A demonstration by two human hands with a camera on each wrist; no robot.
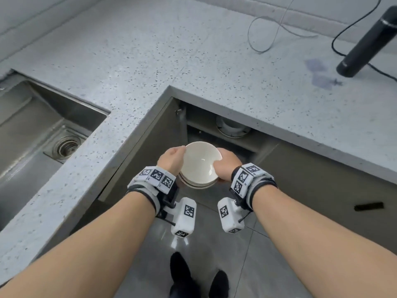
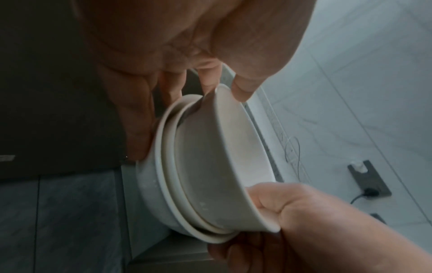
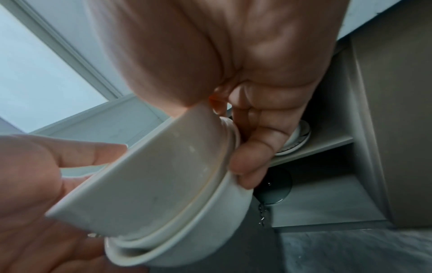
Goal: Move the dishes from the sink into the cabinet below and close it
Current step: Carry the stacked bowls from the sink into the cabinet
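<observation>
A stack of nested white bowls (image 1: 199,164) hangs in front of the open cabinet (image 1: 214,134) under the counter. My left hand (image 1: 173,160) grips its left side and my right hand (image 1: 225,166) its right side. In the left wrist view the left thumb sits on the top bowl's rim and the fingers (image 2: 140,129) reach under the stack (image 2: 210,166). In the right wrist view the right fingers (image 3: 252,162) curl round the lower bowls (image 3: 163,184). The steel sink (image 1: 32,125) at the left shows no dishes in its visible part.
White dishes (image 1: 233,127) sit on the cabinet's upper shelf. The cabinet door (image 1: 146,151) stands open to the left. At the right is a shut door with a black handle (image 1: 368,206). A black cylinder (image 1: 369,41) and a cable (image 1: 268,29) are on the speckled counter (image 1: 150,61).
</observation>
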